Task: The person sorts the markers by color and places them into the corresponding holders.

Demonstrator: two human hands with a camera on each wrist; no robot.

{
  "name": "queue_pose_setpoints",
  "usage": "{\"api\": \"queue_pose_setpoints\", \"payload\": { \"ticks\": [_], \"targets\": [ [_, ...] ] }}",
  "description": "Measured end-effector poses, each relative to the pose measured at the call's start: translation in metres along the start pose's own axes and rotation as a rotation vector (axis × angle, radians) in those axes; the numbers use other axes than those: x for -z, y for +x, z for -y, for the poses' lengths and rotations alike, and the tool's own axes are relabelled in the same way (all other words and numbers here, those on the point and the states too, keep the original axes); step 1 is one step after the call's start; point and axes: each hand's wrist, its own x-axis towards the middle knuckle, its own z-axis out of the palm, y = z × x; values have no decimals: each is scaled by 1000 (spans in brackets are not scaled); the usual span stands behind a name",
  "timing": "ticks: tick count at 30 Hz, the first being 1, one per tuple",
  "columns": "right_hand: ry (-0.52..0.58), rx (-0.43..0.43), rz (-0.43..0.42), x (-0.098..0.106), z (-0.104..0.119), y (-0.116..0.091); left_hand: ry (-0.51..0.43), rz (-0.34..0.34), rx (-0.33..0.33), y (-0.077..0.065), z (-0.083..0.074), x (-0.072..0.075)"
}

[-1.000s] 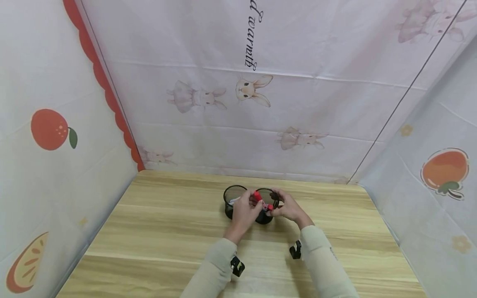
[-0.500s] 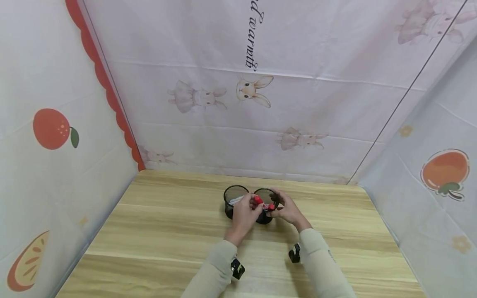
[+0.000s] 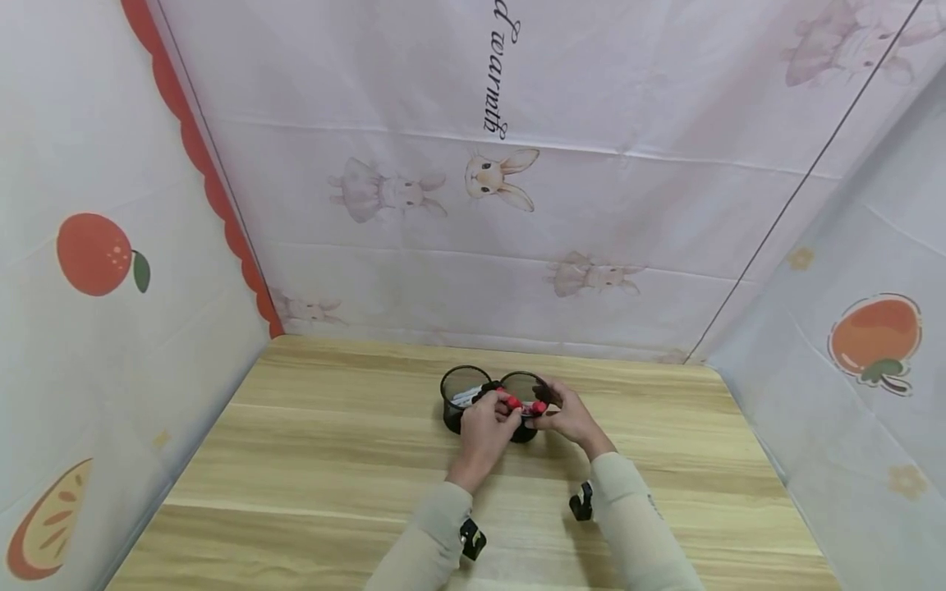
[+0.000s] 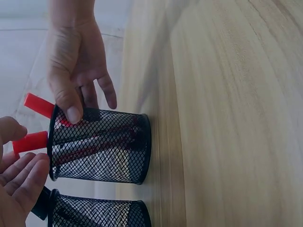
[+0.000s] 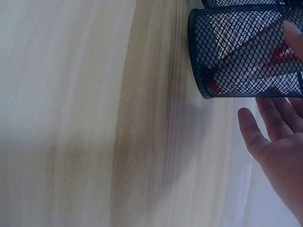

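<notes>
Two black mesh pen holders stand side by side on the wooden table. My right hand (image 3: 572,417) holds the right pen holder (image 4: 102,149), thumb on the near side and fingers behind it. Inside it a red-capped marker (image 4: 39,105) leans by my right thumb. My left hand (image 3: 488,431) pinches the red end of a second marker (image 4: 32,142) at the rim, its body down inside the mesh. In the right wrist view, red and pale marker bodies show through the mesh, with part of my right hand (image 5: 284,146) beside it.
The left pen holder (image 3: 452,417) contains pale sticks and a black-ended marker (image 4: 42,203). Wooden table (image 3: 332,460) surrounds both holders. Printed fabric walls (image 3: 414,287) rise at the back and sides.
The red marker in my left hand has sunk lower into the right pen holder, and the left hand has dipped with it. My right hand stays on the holder.
</notes>
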Motion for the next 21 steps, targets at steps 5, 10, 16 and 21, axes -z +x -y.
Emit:
{"api": "queue_pose_setpoints", "payload": {
  "ticks": [5, 10, 16, 21],
  "targets": [
    [16, -22, -13, 1, -7, 2, 4, -9, 5, 0, -1, 2],
    [7, -30, -60, 1, -28, 7, -1, 12, 13, -2, -2, 1],
    [0, -24, -56, 1, -23, 3, -6, 23, 2, -2, -3, 1],
    [37, -43, -62, -2, 0, -14, 29, 59, -18, -5, -5, 9]
  ]
}}
